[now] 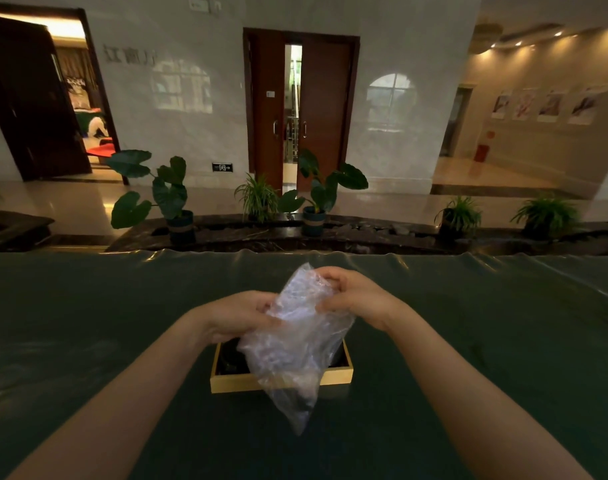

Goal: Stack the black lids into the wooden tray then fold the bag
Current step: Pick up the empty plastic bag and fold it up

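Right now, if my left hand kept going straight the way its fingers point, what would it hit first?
The left hand points right, already gripping the clear plastic bag. Past the bag it would likely meet the right hand, though depth is hard to judge.

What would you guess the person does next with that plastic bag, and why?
Probably lower the clear bag onto the green table cover beside the wooden tray and flatten it for folding. Both hands, left and right, pinch its upper end, so it hangs loose over the tray. Dark shapes, likely the black lids, already sit in the tray, though something dark may remain in the bag's bottom.
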